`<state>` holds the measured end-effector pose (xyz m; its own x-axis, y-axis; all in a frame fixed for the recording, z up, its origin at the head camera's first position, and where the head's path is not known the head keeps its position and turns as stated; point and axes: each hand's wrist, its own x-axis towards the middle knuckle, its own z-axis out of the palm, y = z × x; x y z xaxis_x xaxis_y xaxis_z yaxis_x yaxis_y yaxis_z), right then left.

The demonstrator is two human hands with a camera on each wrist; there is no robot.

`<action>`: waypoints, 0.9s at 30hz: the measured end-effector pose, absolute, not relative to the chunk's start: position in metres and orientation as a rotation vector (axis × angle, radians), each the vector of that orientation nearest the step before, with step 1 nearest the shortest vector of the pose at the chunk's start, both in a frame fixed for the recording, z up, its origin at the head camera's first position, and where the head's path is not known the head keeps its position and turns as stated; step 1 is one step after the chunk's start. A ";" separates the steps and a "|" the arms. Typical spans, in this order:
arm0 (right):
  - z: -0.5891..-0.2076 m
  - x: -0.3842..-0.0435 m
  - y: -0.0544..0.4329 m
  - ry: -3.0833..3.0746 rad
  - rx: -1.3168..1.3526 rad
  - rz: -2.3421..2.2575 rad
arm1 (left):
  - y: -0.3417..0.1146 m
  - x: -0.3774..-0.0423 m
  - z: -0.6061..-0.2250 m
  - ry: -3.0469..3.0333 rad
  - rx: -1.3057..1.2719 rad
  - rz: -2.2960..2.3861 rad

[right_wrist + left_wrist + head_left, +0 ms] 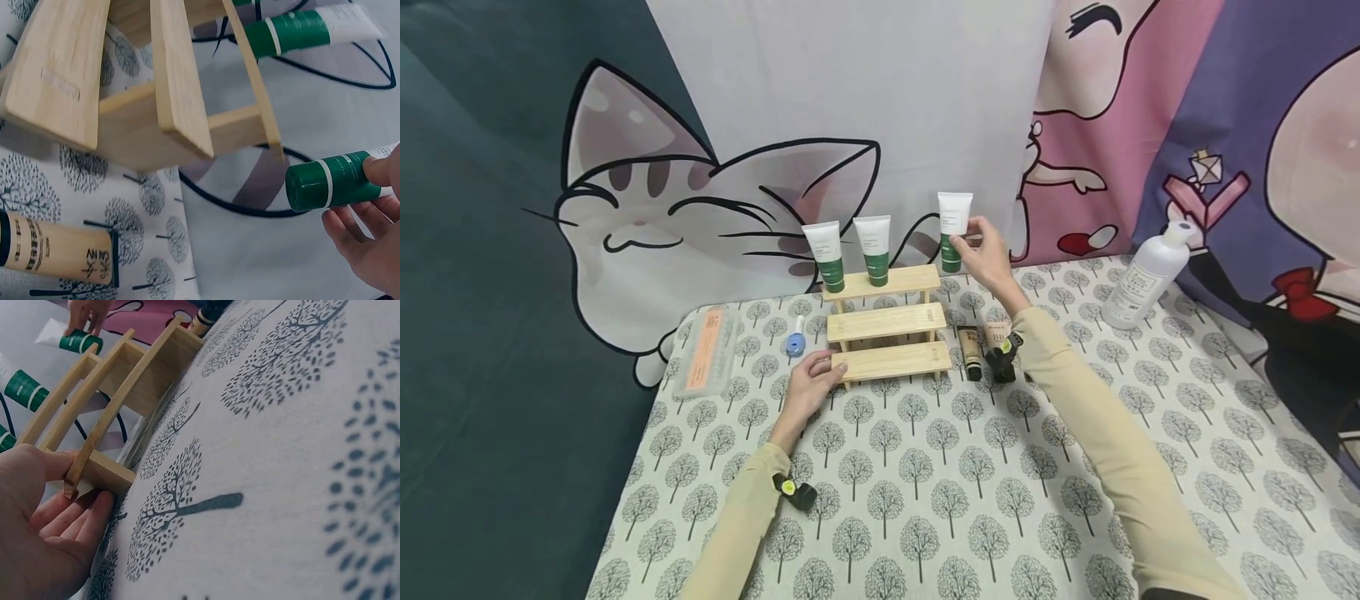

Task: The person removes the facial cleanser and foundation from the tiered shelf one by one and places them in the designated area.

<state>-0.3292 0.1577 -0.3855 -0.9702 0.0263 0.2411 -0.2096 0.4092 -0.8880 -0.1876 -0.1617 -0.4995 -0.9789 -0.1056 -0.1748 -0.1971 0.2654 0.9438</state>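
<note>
A three-step wooden rack (887,320) stands on the cloth-covered table. On its top step two white-and-green tubes (824,254) (874,250) stand upright on their green caps. My right hand (988,254) holds a third tube of the same kind (953,218), cap down, in the air just right of the top step. In the right wrist view its green cap (312,184) is apart from the rack. My left hand (808,382) grips the left end of the lowest step; in the left wrist view the thumb lies over the board (78,469) and fingers lie beneath.
Right of the rack lie a tan tube with a black cap (971,352) and a pinkish tube (997,333), partly hidden by my wrist camera. A white pump bottle (1150,275) stands farther right. To the left are a blue-and-white item (796,340) and a clear plastic case (709,350).
</note>
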 end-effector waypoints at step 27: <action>-0.445 -0.338 0.174 -2.711 -0.048 1.446 | -0.162 -0.188 -0.500 2.439 -0.282 1.851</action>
<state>-0.3377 0.1738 -0.4451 -0.9972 0.0600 0.0457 -0.0045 0.5570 -0.8305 -0.1883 -0.1621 -0.4997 -0.9810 -0.1052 -0.1632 -0.1855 0.2593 0.9478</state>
